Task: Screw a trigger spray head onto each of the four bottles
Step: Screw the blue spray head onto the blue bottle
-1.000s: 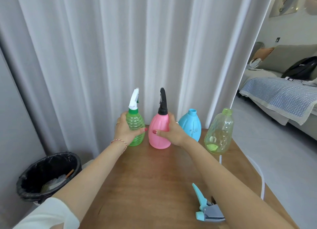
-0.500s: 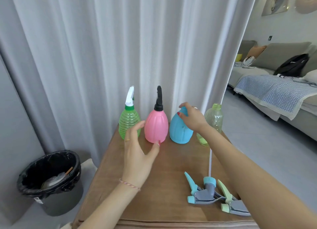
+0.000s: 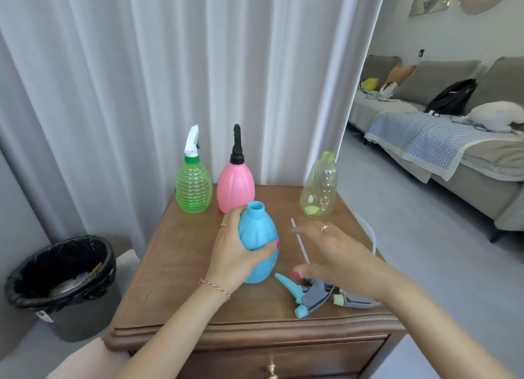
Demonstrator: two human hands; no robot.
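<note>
My left hand [image 3: 235,254] grips the blue bottle [image 3: 259,237], whose neck is bare, near the middle of the wooden cabinet top [image 3: 181,268]. My right hand [image 3: 331,254] hovers with spread fingers just above the blue-and-grey spray head [image 3: 307,295], whose white dip tube [image 3: 300,241] points away from me. A second spray head with yellow-green tips [image 3: 350,300] lies beside it, partly hidden by my right wrist. At the back stand the green ribbed bottle [image 3: 194,190] with a white head and the pink bottle [image 3: 236,187] with a black head. The clear yellow-green bottle [image 3: 319,191] stands uncapped at back right.
A grey curtain [image 3: 170,66] hangs right behind the cabinet. A black-lined waste bin [image 3: 61,279] stands on the floor at the left. A sofa with a checked blanket [image 3: 425,140] fills the room to the right. The cabinet's front edge and a drawer knob [image 3: 272,371] lie below.
The blue bottle moved from the back row toward me and is now in my left hand. My right hand left it and dropped over the loose spray heads.
</note>
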